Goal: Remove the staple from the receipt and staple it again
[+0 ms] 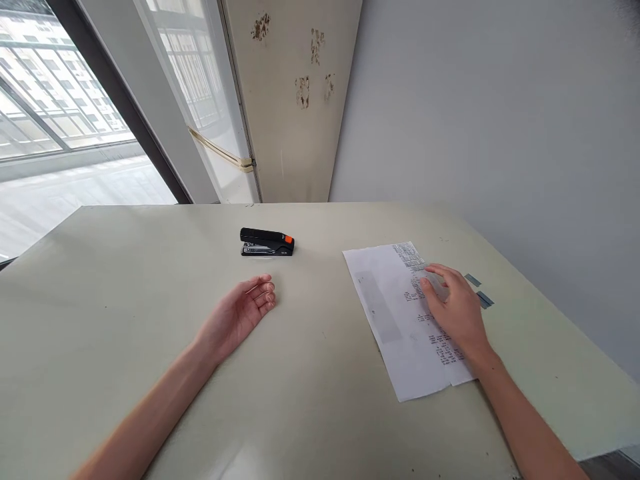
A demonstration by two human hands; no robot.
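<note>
My left hand (246, 307) rests on its side on the table, palm turned inward and fingers loosely curled, holding nothing. Just beyond its fingertips lies a black stapler (267, 242) with an orange patch at its right end. Printed white paper (380, 313) lies flat at right of centre, with a notch in its near edge suggesting more than one sheet. Over the paper's right side is my right hand (457, 307), back up, thumb and fingers apart; whether it presses on the paper I cannot tell. Close to its right lie two small grey strips (484, 299), which look like staples.
The pale table (150, 300) fills the lower view. Behind it stand a cream cabinet-like door (295, 147) with worn brown patches and a gold handle (220, 150). A grey wall (500, 113) runs along the right, and a window (60, 100) is at left.
</note>
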